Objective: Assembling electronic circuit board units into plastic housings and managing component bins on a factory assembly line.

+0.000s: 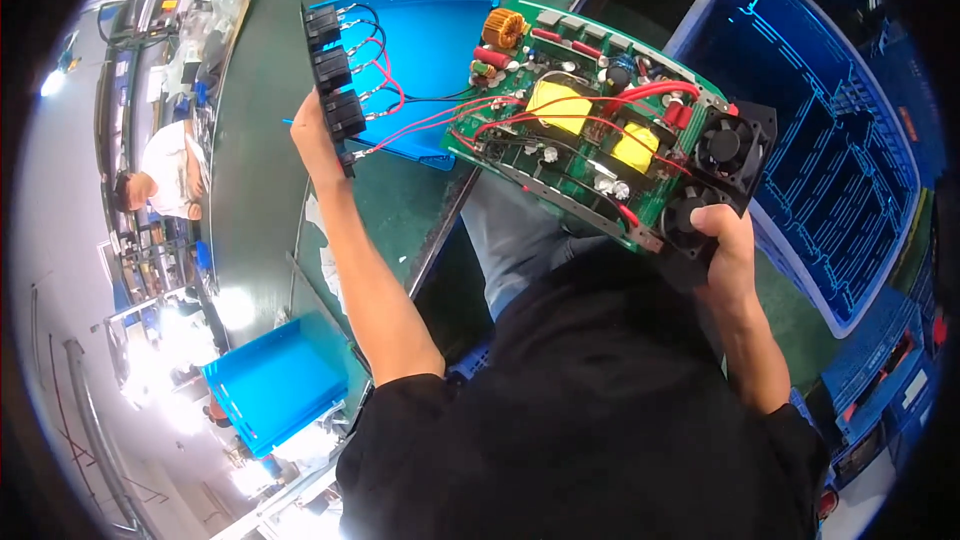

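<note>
My right hand [728, 255] grips the fan end of a green circuit board assembly [590, 125], its thumb lying over one of two black cooling fans [730, 145]. The board carries yellow-wrapped transformers [558, 108], a copper coil and several capacitors, and is held tilted above the bench edge and my lap. My left hand [318, 135] is closed behind a black panel [331, 85] with several black sockets, held on edge; most of its fingers are hidden. Red and black wires [400, 110] run from the sockets to the board. Behind them lies a blue metal casing [430, 40].
A large blue plastic crate [835, 140] stands at the right. Another blue metal casing [280, 380] rests at the lower left. The green bench [270, 140] stretches along the left, with a co-worker [165, 175] in white beyond it. Scraps of paper lie by my left forearm.
</note>
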`<state>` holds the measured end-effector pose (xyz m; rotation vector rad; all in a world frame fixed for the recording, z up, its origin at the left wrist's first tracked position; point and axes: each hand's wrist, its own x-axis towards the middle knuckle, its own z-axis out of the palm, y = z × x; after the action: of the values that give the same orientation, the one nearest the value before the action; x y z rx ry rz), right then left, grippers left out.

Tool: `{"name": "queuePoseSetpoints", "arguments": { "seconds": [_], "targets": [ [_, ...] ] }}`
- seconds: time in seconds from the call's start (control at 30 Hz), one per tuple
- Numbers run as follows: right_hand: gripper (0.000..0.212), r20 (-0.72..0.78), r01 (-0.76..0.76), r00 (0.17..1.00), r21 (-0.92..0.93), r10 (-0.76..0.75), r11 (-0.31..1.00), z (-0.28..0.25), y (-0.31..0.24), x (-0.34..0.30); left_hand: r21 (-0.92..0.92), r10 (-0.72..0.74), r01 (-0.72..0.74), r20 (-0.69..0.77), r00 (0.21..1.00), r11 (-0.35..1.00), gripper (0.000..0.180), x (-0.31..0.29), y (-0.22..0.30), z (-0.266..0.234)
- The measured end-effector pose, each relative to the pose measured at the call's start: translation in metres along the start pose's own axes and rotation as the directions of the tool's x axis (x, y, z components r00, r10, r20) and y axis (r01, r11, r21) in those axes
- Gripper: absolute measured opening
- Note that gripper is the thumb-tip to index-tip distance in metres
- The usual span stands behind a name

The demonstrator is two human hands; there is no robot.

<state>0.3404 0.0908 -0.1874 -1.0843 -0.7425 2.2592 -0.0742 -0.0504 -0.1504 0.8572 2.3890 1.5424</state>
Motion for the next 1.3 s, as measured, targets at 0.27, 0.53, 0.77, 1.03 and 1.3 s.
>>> {"name": "queuePoseSetpoints", "arguments": {
  "seconds": [0.27,0.53,0.77,1.03,1.3],
  "targets": [
    [0.059,-0.007,-0.059,0.998,-0.06,0.059,0.996,0.006,0.001,-0.001,-0.088,0.013,-0.013,-0.001,1.0,0.996,0.036,0.01,-0.021,-0.006],
    [0.059,-0.027,-0.027,0.999,-0.221,0.021,0.975,0.014,-0.012,-0.001,-0.306,0.109,-0.127,-0.075,0.991,0.943,0.036,-0.006,-0.046,-0.004],
    [0.065,0.069,-0.046,0.995,-0.299,0.07,0.953,0.006,-0.014,0.009,-0.564,-0.175,0.065,-0.144,0.974,0.823,0.037,-0.013,-0.057,-0.002],
    [0.05,0.14,0.035,0.99,-0.201,-0.007,0.979,0.016,-0.019,0.008,-0.63,-0.135,0.064,-0.065,0.989,0.774,0.052,-0.004,-0.107,-0.038],
    [0.076,0.169,0.029,0.985,-0.264,0.017,0.964,0.019,-0.025,0.005,-0.675,-0.027,0.035,0.023,0.999,0.737,0.054,-0.002,-0.117,-0.039]
  ]
}}
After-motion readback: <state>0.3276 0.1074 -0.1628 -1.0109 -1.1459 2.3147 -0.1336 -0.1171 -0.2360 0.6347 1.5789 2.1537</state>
